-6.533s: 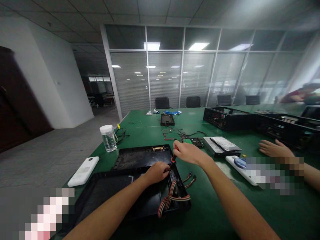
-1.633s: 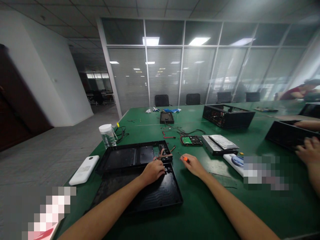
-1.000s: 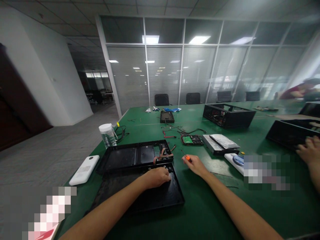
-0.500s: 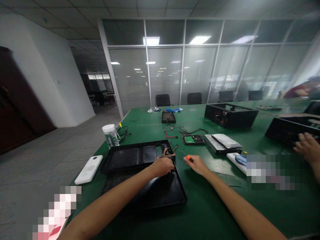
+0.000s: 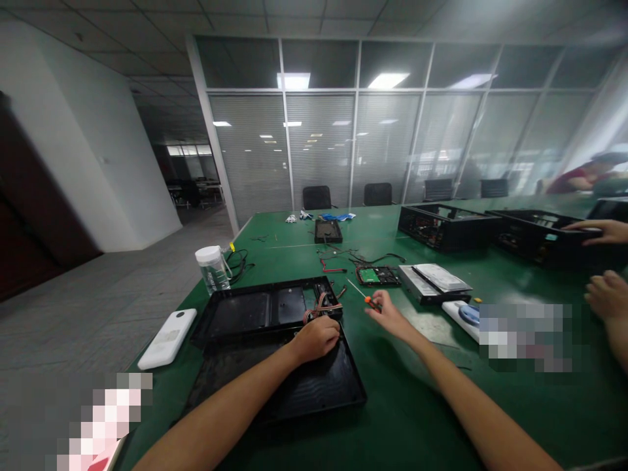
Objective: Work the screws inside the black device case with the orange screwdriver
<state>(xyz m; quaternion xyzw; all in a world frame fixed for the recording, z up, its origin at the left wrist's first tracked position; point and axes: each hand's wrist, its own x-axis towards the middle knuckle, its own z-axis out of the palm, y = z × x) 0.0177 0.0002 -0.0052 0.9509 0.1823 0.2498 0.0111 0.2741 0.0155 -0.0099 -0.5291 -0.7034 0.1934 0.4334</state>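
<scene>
My left hand (image 5: 316, 338) is closed over the right side of an open black casing (image 5: 240, 386), below a bundle of striped wires (image 5: 321, 309). What its fingers pinch, if anything, is hidden. Part of the casing, a second black panel (image 5: 252, 307), lies just behind with the wires at its right end. In my right hand (image 5: 390, 315) is a screwdriver (image 5: 367, 300) with an orange and black handle. Its thin shaft points up and left, above the table and apart from the casing.
Beyond the screwdriver lie a circuit board (image 5: 377, 275) and a silver drive (image 5: 432, 282). A clear bottle (image 5: 213, 271) and a white power bank (image 5: 168, 339) stand left. Two black computer cases (image 5: 444, 227) are farther back; a co-worker's hands (image 5: 608, 294) are at the right.
My right hand has turned the screwdriver so more of its shaft and handle shows. My left hand sits slightly lower. The co-worker's black case has shifted farther back and left.
</scene>
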